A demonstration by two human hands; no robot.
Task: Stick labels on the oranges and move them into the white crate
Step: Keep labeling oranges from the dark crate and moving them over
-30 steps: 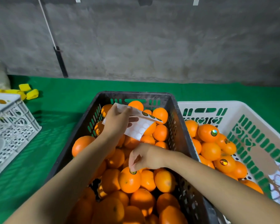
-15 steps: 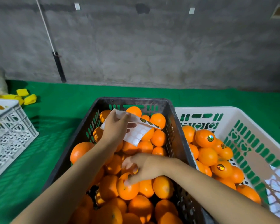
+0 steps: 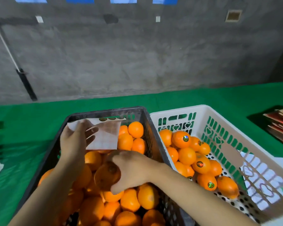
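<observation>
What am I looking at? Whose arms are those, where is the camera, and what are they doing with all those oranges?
There is no machine here, just a person's two bare hands. The camera sits on the person's head and looks forward and down, so you see the arms as if they were your own.

On the green cloth two crates stand side by side. The black plastic crate is full of plain oranges. The white plastic crate holds stickered oranges, each with a shiny round label.

The left hand holds a white sheet of stickers above the black crate. The right hand grips one round orange just above the pile. That one is blurred, so I cannot tell if it has its label. It probably goes into the white crate next.
</observation>
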